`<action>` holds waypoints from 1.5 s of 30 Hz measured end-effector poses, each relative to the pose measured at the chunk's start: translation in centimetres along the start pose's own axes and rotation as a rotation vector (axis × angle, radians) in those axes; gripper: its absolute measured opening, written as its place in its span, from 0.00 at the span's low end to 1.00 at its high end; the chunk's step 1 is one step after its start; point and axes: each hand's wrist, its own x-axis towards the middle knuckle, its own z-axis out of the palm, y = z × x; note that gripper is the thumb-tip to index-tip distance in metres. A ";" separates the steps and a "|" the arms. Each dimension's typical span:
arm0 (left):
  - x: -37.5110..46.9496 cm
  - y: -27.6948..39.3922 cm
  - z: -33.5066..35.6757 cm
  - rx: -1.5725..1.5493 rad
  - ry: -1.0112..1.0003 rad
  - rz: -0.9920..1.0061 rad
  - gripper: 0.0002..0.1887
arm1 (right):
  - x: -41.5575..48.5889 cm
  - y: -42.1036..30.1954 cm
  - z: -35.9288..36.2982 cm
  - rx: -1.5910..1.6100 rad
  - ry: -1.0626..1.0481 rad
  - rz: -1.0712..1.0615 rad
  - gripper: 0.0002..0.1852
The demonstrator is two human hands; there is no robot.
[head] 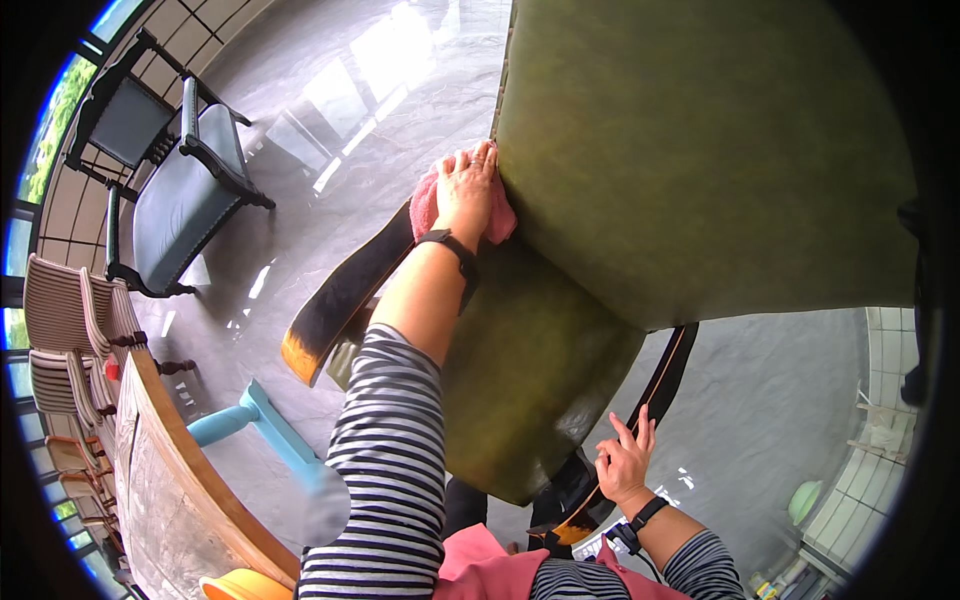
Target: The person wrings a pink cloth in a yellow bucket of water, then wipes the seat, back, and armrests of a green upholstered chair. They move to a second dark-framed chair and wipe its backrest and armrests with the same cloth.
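A green leather-covered armchair stands in front of me, its backrest [697, 157] at the upper right and its seat [540, 360] below. My left hand [465, 191] presses a pink cloth [426, 206] against the left edge of the backrest, which has a row of studs. The left armrest [352, 281] is black wood with a worn orange-brown end. On the other side, my right hand [627, 457] has its fingers spread and holds nothing, close beside the right armrest [667, 375]; contact cannot be told.
A light blue wooden piece [281, 435] stands at the lower left beside a wood-edged table [202, 457]. Beyond are a dark armchair [187, 195], striped chairs [64, 307] and a yellow container [247, 585]. A pale green basin [804, 501] sits by the right tiled wall.
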 end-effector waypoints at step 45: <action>-34.4 -8.8 0.8 -2.513 1.331 -1.301 0.28 | -0.3 0.7 0.7 -0.165 -0.036 -0.055 0.04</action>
